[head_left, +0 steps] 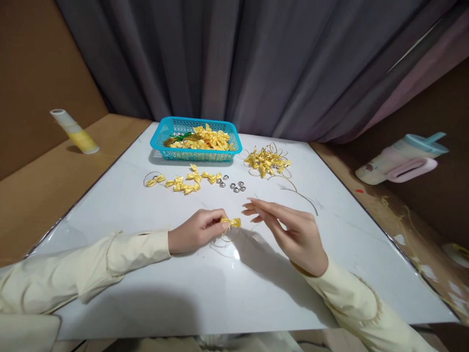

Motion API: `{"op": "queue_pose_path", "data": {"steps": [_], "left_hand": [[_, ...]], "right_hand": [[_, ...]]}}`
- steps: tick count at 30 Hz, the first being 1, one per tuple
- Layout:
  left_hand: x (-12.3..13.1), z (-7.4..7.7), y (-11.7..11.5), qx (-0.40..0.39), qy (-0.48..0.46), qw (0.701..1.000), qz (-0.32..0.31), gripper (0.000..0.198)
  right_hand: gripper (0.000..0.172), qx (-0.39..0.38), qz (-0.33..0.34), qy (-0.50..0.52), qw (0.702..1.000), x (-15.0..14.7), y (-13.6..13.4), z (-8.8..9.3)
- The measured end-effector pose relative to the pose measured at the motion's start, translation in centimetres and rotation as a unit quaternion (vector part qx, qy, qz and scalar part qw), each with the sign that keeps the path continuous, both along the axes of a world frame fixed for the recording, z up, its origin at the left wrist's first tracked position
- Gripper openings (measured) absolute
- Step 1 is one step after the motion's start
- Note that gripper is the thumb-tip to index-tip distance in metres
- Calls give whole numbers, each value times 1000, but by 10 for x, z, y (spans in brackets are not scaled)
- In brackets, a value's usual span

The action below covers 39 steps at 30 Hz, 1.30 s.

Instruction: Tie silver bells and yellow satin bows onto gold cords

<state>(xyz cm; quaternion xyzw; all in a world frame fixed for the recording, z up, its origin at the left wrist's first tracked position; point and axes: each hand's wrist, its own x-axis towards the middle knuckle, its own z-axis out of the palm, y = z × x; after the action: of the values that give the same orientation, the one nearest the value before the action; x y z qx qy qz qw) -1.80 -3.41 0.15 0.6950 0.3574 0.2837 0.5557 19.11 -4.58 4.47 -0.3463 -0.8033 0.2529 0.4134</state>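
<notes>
Between the thumb and fingers of my left hand (203,229) is a small yellow ribbon bow (235,222). A thin cord (231,240) loops below that bow, and a bit of shiny metal shows at its middle. To the right, my right hand (289,227) is raised over the table with its fingers stretched out, apart from the bow. I see nothing held in it, though a faint thread may pass near its fingertips. Beyond my hands lie several loose yellow bows (188,185) and several small silver bells or beads (238,186).
A blue plastic basket (198,155) full of yellow bows stands at the back of the white table (164,303). Corded bows (267,160) are piled right of it. A cup with a handle (399,159) and a yellow-wrapped roll (75,131) stand at the sides.
</notes>
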Motion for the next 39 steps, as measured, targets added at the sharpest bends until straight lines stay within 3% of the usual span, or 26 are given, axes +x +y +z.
{"op": "queue_pose_path", "data": {"steps": [4, 7, 11, 16, 39], "left_hand": [[0, 1, 0, -3, -26, 999, 30, 25], [1, 2, -1, -39, -66, 996, 44, 25], [3, 3, 0, -140, -123, 981, 60, 25], [4, 3, 3, -215, -178, 958, 63, 23], [4, 4, 5, -256, -206, 942, 62, 23]], "right_hand": [[33, -153, 34, 80, 984, -2, -3, 6], [14, -219, 36, 53, 974, -6, -6, 4], [20, -203, 12, -63, 977, -10, -7, -2], [23, -185, -10, -103, 977, -14, -7, -10], [24, -202, -2, -69, 977, -15, -6, -18]]}}
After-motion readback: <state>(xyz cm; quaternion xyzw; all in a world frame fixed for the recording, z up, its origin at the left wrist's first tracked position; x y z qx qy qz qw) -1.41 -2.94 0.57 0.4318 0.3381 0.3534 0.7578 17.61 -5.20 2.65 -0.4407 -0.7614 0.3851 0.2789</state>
